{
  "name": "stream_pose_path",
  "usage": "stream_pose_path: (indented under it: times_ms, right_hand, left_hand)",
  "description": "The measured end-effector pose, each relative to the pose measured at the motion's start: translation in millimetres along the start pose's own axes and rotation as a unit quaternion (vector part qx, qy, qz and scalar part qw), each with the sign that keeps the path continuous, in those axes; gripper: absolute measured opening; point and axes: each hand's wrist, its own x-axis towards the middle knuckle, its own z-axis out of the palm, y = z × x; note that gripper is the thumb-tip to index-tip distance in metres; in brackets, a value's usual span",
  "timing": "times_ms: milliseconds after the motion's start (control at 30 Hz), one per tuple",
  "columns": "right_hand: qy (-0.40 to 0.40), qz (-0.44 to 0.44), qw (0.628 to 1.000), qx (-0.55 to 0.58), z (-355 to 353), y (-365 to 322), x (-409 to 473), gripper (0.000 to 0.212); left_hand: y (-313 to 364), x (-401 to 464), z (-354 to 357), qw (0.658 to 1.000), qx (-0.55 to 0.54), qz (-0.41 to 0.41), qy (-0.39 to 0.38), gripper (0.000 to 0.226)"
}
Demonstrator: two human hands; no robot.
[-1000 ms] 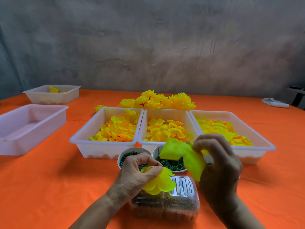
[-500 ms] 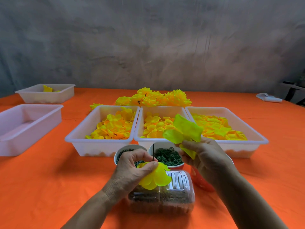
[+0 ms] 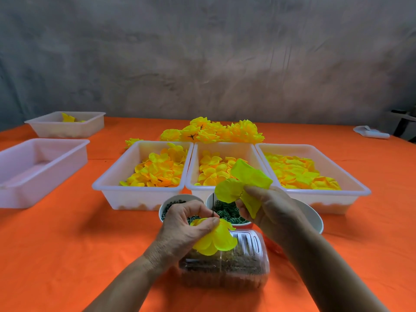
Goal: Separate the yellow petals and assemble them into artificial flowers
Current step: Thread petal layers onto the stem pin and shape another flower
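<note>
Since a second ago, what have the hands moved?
The right hand brought its loose petals down and left, closer to the left hand. That hand keeps pinching the half-built flower on its wire. Trays and cups unchanged.

No readable text, labels, brands or numbers anywhere in my view. The white trays [image 3: 139, 194], the cups and the clear plastic box [image 3: 225, 271] in front of me carry no print I can make out, and the orange surface [image 3: 67, 244] and grey wall are unmarked.
</note>
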Motion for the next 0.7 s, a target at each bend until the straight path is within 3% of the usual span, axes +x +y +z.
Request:
stream_pose_path:
  times_ms: [333,433,567,700]
  right_hand:
    - [0.004,-0.199,0.972,-0.128,6.3,12.1,-3.2,0.016]
    - [0.020,-0.238,0.959,-0.153,10.9,14.3,-3.5,0.006]
    - [0.016,-0.248,0.950,-0.191,17.3,16.0,-5.8,0.010]
    - [-0.041,-0.196,0.962,-0.188,22.0,15.2,-9.8,0.008]
  left_hand:
    - [0.1,0.2,0.3,1.000,-0.009,0.006,-0.003,0.004]
    - [1.3,0.2,0.6,1.000,-0.022,0.000,-0.003,0.008]
    - [2.9,0.1,0.6,1.000,-0.025,0.001,-0.005,0.005]
    - [1.7,1.0,1.6,1.000,-0.021,0.002,0.006,0.006]
